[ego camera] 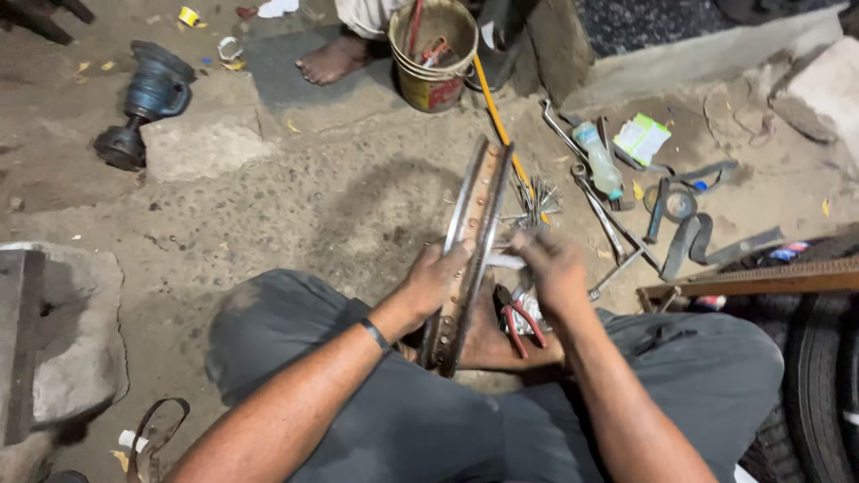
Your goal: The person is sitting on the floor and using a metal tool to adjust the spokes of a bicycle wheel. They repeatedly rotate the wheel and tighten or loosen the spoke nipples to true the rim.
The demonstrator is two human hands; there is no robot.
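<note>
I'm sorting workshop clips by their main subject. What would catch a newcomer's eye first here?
First, the rusty metal wheel rim standing on edge at centre, gripped by the left hand while the right hand works at its side. Next, the red-handled pliers lying just below the right hand, and the dented yellow metal bucket at the top, beside another person's bare foot.

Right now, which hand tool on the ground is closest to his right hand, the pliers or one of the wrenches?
The red-handled pliers, lying just below the right hand beside the wheel rim. The wrenches lie farther off, toward the plastic bottle.
</note>
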